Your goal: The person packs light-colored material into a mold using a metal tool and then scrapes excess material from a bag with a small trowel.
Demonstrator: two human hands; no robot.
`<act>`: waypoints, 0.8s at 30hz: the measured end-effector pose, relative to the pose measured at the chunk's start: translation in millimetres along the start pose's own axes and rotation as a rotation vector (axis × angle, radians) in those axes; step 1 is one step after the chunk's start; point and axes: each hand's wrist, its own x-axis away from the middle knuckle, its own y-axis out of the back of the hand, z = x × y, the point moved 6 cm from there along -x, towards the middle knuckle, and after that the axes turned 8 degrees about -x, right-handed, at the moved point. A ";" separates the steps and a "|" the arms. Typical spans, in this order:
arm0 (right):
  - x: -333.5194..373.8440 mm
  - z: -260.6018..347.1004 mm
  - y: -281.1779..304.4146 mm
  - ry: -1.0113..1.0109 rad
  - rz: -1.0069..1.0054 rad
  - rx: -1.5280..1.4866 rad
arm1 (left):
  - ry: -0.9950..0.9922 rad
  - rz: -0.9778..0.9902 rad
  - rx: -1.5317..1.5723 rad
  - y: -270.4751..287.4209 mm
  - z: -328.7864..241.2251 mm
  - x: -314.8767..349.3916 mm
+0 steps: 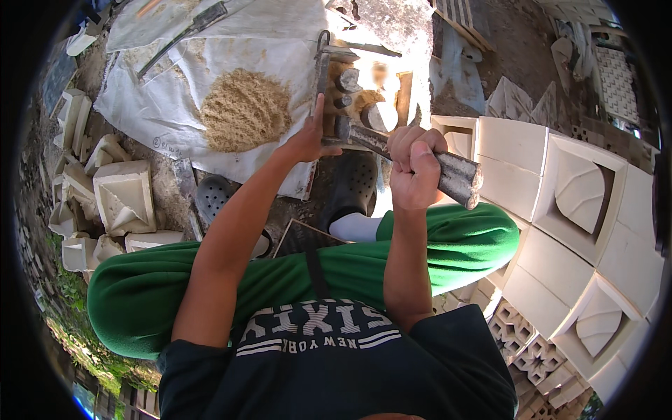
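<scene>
Head view, right hand (414, 168) fisted around thick grey metal hammer handle (448, 171), left hand (308, 136) beside its head, fingers curled on upright dark metal tool (323, 66), index finger raised.

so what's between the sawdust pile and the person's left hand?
Head view: only bare white sacking lies between the tan sawdust pile and the left hand; nothing else sits there.

Outdoor stone-carving yard: stacked carved white blocks (560, 182), dirt ground, sawdust pile (245, 108) on sheet (175, 77).
</scene>
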 end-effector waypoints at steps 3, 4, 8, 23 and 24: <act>3.3 2.0 -4.8 0.010 0.040 0.032 | 0.012 0.018 0.006 -1.0 0.9 -0.4; 4.2 3.7 -9.2 0.023 0.075 0.070 | 0.027 0.032 0.003 -2.2 1.9 -0.3; 5.2 -42.0 10.8 -0.061 0.022 0.232 | 0.037 0.020 -0.021 -3.1 -1.1 0.2; 3.9 -17.7 -1.7 0.009 0.033 0.068 | 0.089 0.081 -0.054 -5.8 1.7 -3.0; 3.4 -24.3 0.3 -0.013 0.031 0.143 | 0.089 0.082 -0.055 -5.4 2.3 -1.5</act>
